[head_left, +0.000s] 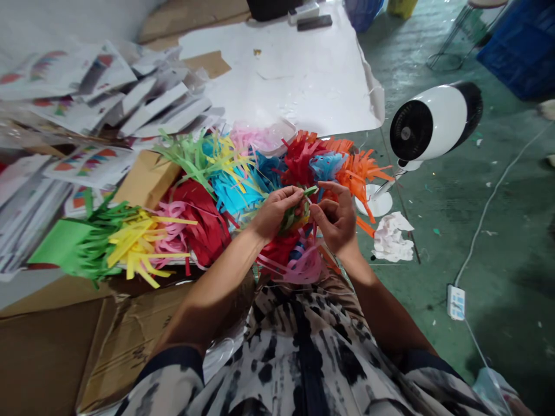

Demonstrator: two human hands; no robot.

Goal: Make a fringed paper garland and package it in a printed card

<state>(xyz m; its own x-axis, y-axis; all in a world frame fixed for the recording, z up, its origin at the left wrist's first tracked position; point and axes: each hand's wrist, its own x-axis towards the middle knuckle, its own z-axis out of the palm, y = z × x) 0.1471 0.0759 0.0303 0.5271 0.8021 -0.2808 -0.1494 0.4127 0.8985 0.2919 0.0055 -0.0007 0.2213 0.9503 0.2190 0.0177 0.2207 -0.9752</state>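
My left hand (275, 214) and my right hand (335, 216) meet over my lap, both gripping a small bundle of paper fringe (295, 215). Its green strip sticks out at the top, and my fingers hide much of it. Fringed paper in green, yellow, pink, red, blue and orange (243, 179) lies heaped just beyond my hands. A green fringed sheet (60, 242) with yellow, pink and red strips lies to the left. More red and pink strips (288, 260) lie below my wrists.
Stacks of printed sheets (73, 78) and brown cardboard (47, 352) lie to the left. A large white sheet (281, 66) spreads behind the paper heap. To the right stand a white fan (433, 121) and crumpled paper (392, 238) on the green floor, with a power strip (456, 302) and its cable.
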